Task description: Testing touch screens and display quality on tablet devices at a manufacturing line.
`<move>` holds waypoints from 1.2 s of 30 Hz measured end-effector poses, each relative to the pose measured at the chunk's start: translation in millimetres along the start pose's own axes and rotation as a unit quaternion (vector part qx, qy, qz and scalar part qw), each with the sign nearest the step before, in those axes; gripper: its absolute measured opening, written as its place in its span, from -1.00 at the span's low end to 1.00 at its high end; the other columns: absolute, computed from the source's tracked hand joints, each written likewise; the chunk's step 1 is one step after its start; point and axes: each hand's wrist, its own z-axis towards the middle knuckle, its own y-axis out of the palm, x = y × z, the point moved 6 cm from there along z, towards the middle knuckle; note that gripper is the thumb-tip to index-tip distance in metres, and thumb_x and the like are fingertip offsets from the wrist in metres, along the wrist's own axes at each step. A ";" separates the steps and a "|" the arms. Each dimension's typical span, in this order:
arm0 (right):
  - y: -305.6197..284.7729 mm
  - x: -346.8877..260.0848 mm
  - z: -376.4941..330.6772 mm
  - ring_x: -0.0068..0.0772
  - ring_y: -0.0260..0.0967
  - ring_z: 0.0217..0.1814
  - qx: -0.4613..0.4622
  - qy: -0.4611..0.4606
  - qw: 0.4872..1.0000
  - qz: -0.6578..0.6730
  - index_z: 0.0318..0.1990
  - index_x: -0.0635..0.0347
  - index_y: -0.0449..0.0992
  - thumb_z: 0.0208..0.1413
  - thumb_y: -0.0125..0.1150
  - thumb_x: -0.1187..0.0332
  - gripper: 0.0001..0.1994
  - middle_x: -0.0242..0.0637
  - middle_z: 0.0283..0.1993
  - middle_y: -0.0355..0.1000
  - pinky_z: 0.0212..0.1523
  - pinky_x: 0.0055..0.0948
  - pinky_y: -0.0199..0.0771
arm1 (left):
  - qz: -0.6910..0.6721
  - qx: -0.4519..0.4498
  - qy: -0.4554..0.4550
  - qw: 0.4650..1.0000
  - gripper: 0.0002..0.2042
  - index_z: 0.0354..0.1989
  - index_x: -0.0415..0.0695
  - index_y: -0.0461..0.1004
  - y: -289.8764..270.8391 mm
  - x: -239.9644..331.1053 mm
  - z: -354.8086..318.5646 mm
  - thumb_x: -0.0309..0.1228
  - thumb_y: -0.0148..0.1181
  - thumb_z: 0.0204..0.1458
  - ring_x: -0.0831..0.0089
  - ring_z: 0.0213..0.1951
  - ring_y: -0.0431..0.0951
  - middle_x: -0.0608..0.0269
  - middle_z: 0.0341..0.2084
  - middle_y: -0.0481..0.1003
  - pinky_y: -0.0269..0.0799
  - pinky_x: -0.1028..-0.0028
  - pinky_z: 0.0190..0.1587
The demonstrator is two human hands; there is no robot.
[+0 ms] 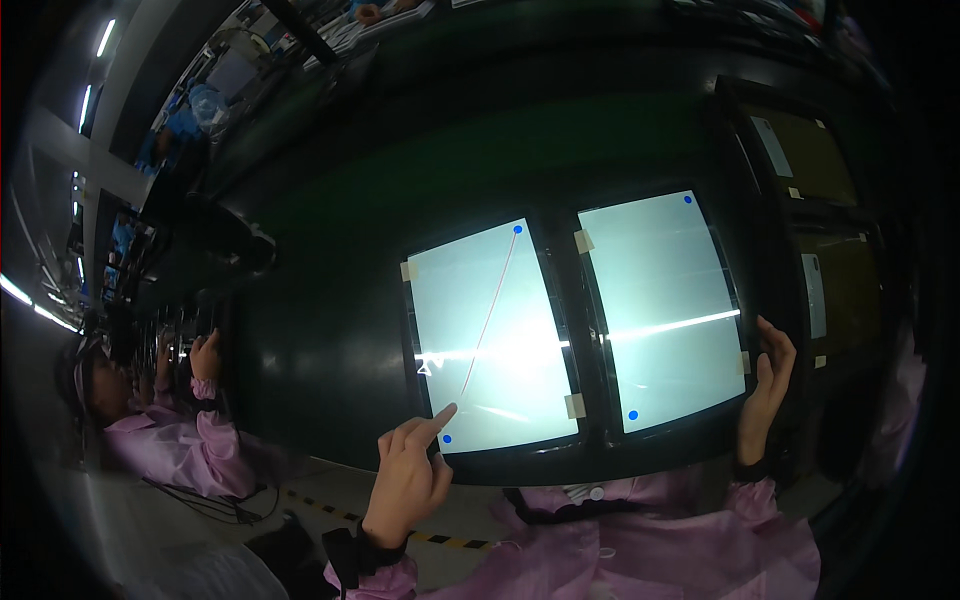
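On the black-edged white rectangular screen [505,335], a thin red line [489,312] is drawn most of the way between round blue dots [518,230], ended beside the left hand [405,475], index and thumb apart; right of that screen, its lineless white twin [660,290] is flanked by the right hand [770,385], fingers parted, while room is offered leftward by the dark table [320,350].

A co-worker in pink [180,450] was just past the left edge of the dark table [320,350], near looping cables [225,512]. Yellow-and-black floor tape [450,541] ran below the near edge.
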 end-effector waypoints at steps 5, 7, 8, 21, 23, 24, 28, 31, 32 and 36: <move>0.8 0.7 -1.7 -0.23 0.13 0.29 -0.005 -0.002 1.000 0.002 0.13 0.31 0.20 0.20 -0.16 0.40 -0.64 -0.07 0.18 0.25 0.32 -0.29 -0.02 | -0.017 0.008 -0.046 0.999 -0.41 0.14 -0.09 0.34 -1.3 -0.3 -25.5 -0.61 0.05 -0.22 0.25 -0.09 0.29 0.16 -0.27 0.28 0.10 0.31 0.01; 0.9 0.6 -1.5 -0.22 0.12 0.29 -0.007 0.004 1.000 -0.008 0.13 0.32 0.20 0.20 -0.17 0.41 -0.64 -0.06 0.18 0.25 0.32 -0.29 -0.02 | -0.006 0.008 -0.047 0.999 -0.41 0.14 -0.10 0.35 -0.1 -1.0 -31.5 -0.61 0.06 -0.23 0.26 -0.11 0.29 0.16 -0.27 0.28 0.10 0.32 0.01; 1.0 0.7 -1.4 -0.22 0.12 0.29 -0.007 0.004 1.000 -0.009 0.13 0.32 0.20 0.20 -0.17 0.41 -0.64 -0.06 0.18 0.25 0.32 -0.29 -0.02 | -0.007 0.008 -0.047 0.999 -0.41 0.14 -0.10 0.35 0.6 -1.5 -32.9 -0.61 0.06 -0.23 0.26 -0.11 0.29 0.16 -0.27 0.28 0.10 0.32 0.01; 65.1 -84.6 65.4 -0.01 -0.02 0.33 -0.240 -0.158 0.934 -0.214 0.11 0.24 0.28 -0.03 -0.08 0.64 -0.54 -0.06 0.12 0.24 0.21 -0.23 0.12 | -0.185 0.321 -0.092 0.924 -0.57 0.05 -0.20 0.05 -9.4 -33.9 9.6 -0.59 -0.08 -0.05 0.24 0.05 0.27 -0.07 0.07 0.31 0.08 0.30 0.10; 78.1 -74.4 90.7 0.05 -0.11 0.36 -0.233 -0.148 0.935 -0.224 0.09 0.29 0.26 0.03 -0.12 0.54 -0.60 -0.02 0.16 0.20 0.26 -0.12 0.04 | -0.235 0.387 -0.113 0.885 -0.60 0.05 -0.20 0.06 -4.9 -43.8 9.2 -0.54 -0.09 0.00 0.23 0.03 0.29 -0.06 0.06 0.33 0.07 0.29 0.15; 81.5 -71.9 98.8 0.07 -0.13 0.36 -0.227 -0.129 0.937 -0.233 0.10 0.30 0.25 0.04 -0.13 0.52 -0.60 -0.01 0.16 0.20 0.27 -0.09 0.03 | -0.261 0.408 -0.140 0.864 -0.61 0.04 -0.20 0.06 1.1 -49.1 5.2 -0.54 -0.09 0.00 0.23 0.04 0.29 -0.06 0.04 0.33 0.07 0.29 0.15; 91.4 -55.5 114.6 0.13 -0.17 0.37 -0.227 -0.126 0.920 -0.294 0.11 0.29 0.23 0.05 -0.14 0.50 -0.59 -0.01 0.17 0.19 0.28 -0.04 0.00 | -0.303 0.464 -0.184 0.812 -0.63 0.03 -0.20 0.07 27.1 -61.0 -19.0 -0.52 -0.11 0.01 0.24 0.05 0.30 -0.06 -0.01 0.35 0.11 0.29 0.14; 100.0 -48.8 118.2 0.14 -0.17 0.36 -0.240 -0.118 0.918 -0.292 0.11 0.29 0.24 0.05 -0.14 0.50 -0.59 0.00 0.15 0.21 0.28 -0.03 0.00 | -0.300 0.481 -0.212 0.796 -0.64 0.02 -0.22 0.07 38.3 -70.6 -33.4 -0.52 -0.11 0.02 0.25 0.03 0.31 -0.05 -0.04 0.35 0.13 0.29 0.13; 100.5 -48.8 116.3 0.14 -0.17 0.36 -0.243 -0.116 0.917 -0.296 0.11 0.29 0.24 0.05 -0.14 0.50 -0.59 0.00 0.15 0.21 0.28 -0.03 0.00 | -0.298 0.486 -0.216 0.793 -0.65 0.02 -0.22 0.07 39.5 -71.4 -36.0 -0.52 -0.12 0.03 0.25 0.02 0.32 -0.05 -0.05 0.35 0.13 0.30 0.13; 98.5 -58.1 93.0 0.11 -0.14 0.35 -0.278 -0.125 0.901 -0.307 0.11 0.26 0.26 0.03 -0.12 0.51 -0.58 -0.08 0.12 0.25 0.27 -0.04 0.01 | -0.303 0.494 -0.215 0.786 -0.68 0.01 -0.24 0.08 43.0 -72.6 -38.0 -0.50 -0.14 0.07 0.26 0.00 0.32 -0.04 -0.06 0.35 0.16 0.31 0.12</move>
